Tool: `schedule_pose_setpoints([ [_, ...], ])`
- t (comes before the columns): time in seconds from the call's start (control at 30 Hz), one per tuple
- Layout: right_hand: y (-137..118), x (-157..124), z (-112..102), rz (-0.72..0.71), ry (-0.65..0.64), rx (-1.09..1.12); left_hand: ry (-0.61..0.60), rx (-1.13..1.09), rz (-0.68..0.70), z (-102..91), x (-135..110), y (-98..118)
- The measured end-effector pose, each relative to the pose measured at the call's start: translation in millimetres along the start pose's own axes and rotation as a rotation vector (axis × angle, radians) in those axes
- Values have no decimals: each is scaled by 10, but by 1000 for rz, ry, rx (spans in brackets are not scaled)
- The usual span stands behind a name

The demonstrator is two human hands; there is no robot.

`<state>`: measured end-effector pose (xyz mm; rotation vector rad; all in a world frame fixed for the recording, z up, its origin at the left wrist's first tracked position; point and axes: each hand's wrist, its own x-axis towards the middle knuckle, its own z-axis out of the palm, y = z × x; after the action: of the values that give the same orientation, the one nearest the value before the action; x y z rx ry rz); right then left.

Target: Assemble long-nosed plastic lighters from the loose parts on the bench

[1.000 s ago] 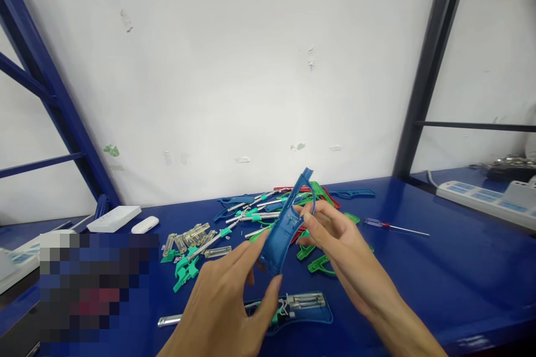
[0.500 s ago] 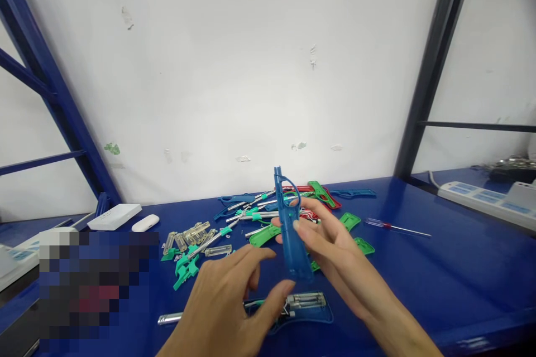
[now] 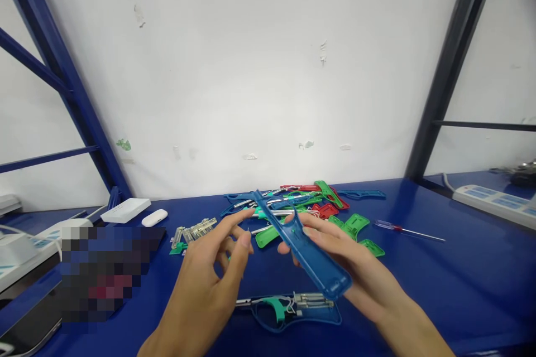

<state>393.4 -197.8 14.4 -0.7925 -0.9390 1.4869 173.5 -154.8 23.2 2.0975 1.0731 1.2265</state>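
Observation:
My right hand (image 3: pixel 355 265) pinches a blue plastic lighter half-shell (image 3: pixel 316 259) by its grip, near the trigger loop. The shell tilts in the air, its long narrow end pointing up and left. To its left is my left hand (image 3: pixel 205 276), fingers curled but apart, with nothing visible between them. Below both hands another blue half-shell (image 3: pixel 330 317) lies on the table. It holds a green trigger (image 3: pixel 275 308), a clear fuel tank (image 3: pixel 316 300), thin white wires and a metal tube (image 3: pixel 243 302), whose far part my left hand covers.
Behind the hands lies a pile of metal tubes and blue, red and green shells (image 3: pixel 330 194). Clear tanks (image 3: pixel 200 228) sit left of it. A screwdriver (image 3: pixel 408 230) lies right. A white case (image 3: pixel 154 217), a white box (image 3: pixel 126 210) and power strips (image 3: pixel 494 201) flank the area.
My right hand has turned the blue half-shell from nearly upright to a leftward slant. My left hand has drawn back left, uncovering more of the filled shell below. The view has shifted slightly.

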Motion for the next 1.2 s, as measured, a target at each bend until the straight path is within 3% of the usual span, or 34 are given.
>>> schedule_pose_setpoints([
  [0.13,24,-8,-31,24,-158,-56,7,-179,-80,-37,-8,8],
  [0.33,-24,-50,-62,-80,-83,-370,-79,-187,-139,-158,72,-41],
  [0.53,-62,-24,-123,-200,-23,-718,-36,-147,-177,-154,138,-57],
  [0.67,-75,-88,-243,-338,27,-1091,-198,-63,-192,-156,158,-145],
  [0.77,13,-167,-372,-428,1,-1316,-334,50,-115,-146,78,-307],
  [0.87,202,-250,-446,-454,-104,-1375,-461,156,0,-124,-91,-499],
  [1.07,490,-298,-428,-495,-73,-1403,-301,206,169,-84,-348,-714],
  [1.2,523,-278,-445,-484,-81,-1415,-317,294,182,-75,-408,-715],
])
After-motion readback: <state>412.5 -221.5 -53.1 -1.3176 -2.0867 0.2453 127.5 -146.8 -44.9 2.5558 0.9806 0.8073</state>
